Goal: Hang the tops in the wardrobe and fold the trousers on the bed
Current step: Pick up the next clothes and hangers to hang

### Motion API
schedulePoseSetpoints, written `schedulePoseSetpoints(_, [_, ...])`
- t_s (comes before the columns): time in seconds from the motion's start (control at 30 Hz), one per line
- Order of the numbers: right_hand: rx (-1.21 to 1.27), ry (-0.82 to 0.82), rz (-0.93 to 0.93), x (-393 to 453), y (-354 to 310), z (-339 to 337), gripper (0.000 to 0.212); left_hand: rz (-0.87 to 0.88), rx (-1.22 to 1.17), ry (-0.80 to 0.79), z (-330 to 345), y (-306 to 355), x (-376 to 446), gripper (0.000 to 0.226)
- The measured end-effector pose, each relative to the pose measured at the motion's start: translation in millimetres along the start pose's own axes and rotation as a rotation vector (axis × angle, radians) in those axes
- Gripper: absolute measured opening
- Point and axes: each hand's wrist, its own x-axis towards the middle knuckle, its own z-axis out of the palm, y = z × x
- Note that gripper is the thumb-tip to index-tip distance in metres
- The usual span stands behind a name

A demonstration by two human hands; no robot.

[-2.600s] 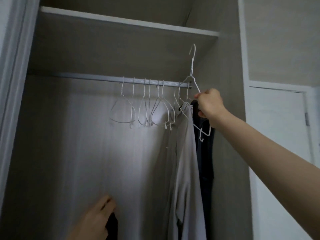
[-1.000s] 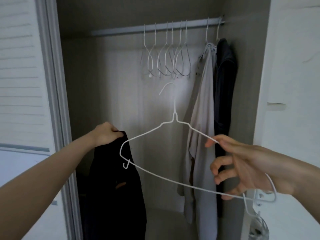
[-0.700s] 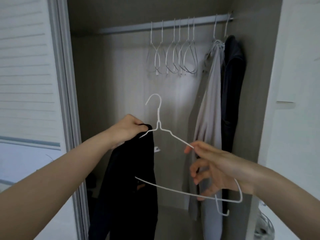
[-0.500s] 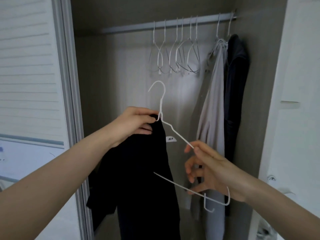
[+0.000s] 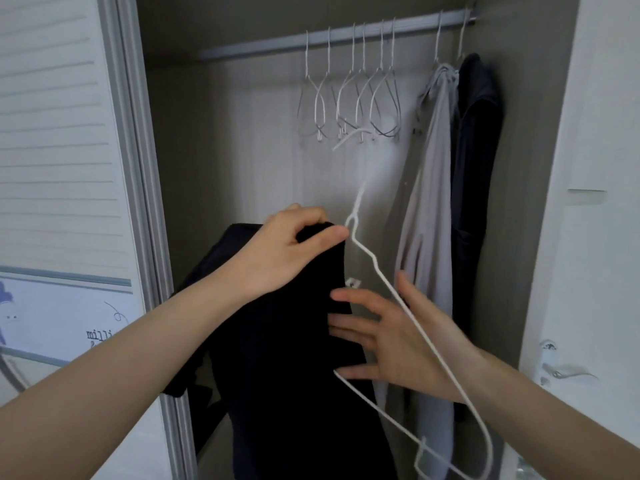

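- Half a second on, the right hand (image 5: 398,341) has let go of its pinch on the white wire hanger (image 5: 394,299) and now spreads wide, fingers straight, reaching left to the cloth.
- Up has gone the left hand (image 5: 291,251) a little, and the view has closed in on it.
- That left hand grips the neck of the black top (image 5: 294,358), thumb and fingers bunched tight round the cloth, right beside the hanger's twisted neck.
- Whether the left hand also holds the wire, I cannot tell; the hanger's shoulder wire runs down across the back of the open right hand.
- So the black top hangs in mid-air in front of the open wardrobe (image 5: 530,168), not yet on the rail (image 5: 332,34).
- Inside the wardrobe: a cluster of bare wire hangers (image 5: 349,98) on the rail, thin, white, looped.
- Just right of them hangs a pale grey top (image 5: 433,202), soft and limp, and beside it a dark navy top (image 5: 478,150) against the side wall.
- Rail is a straight metal bar; wardrobe back wall shows fine upright stripes.
- Left of the opening, a slatted white sliding door (image 5: 52,133); right, a plain white door (image 5: 595,237) with a lever handle (image 5: 557,368).
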Motion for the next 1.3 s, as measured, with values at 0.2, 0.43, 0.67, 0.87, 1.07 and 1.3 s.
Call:
schedulePoseSetpoints(0.2, [-1.402,0.395,-0.122,-1.2,28.3,-22.1,0.044,-0.105,-0.203,0.263,-9.8,-7.7,3.7,0.043])
schedulePoseSetpoints(0.43, [-1.785,0.148,-0.235,-13.5,38.1,-27.7,0.053,-0.255,-0.263,0.384,-25.8,-39.7,0.5,0.060])
schedulePoseSetpoints(0.67, [-1.796,0.038,-0.401,31.5,52.8,5.9,0.035,-0.246,-0.182,0.339,-3.4,-34.3,3.4,0.051])
schedulePoseSetpoints(0.87, [-2.132,-0.112,-0.056,18.4,68.6,-16.2,0.038,-0.281,-0.178,0.413,-19.1,-52.1,-4.8,0.054])
schedulePoseSetpoints(1.07, [-2.058,0.181,-0.148,-2.1,26.5,-44.6,0.036,-0.269,0.182,0.422,-39.9,-85.5,-31.7,0.038])
schedulePoseSetpoints(1.3, [-1.860,0.355,-0.321,12.8,4.3,-28.5,0.022,-0.115,0.305,0.351,-12.9,-86.8,-33.4,0.033])
